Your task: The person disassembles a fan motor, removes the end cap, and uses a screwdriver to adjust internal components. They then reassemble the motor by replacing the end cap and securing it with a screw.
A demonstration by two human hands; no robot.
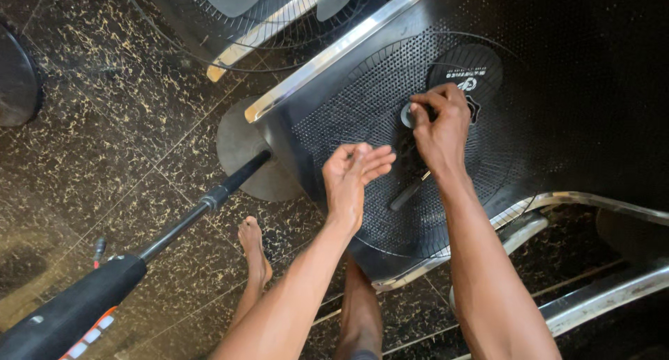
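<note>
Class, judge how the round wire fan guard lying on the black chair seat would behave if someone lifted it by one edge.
The fan guard is thin wire, so it is probably light for its width. Lifted by one edge it may flex slightly. Lying flat on the chair seat, it seems unlikely to roll, though it might slide. The right hand grips a small dark cap near its centre.

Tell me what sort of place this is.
Probably a home or small repair spot where fans are being worked on, done on the floor. A fan guard lies on a black chair, another fan lies nearby, and a stand base sits on speckled floor tiles.
</note>
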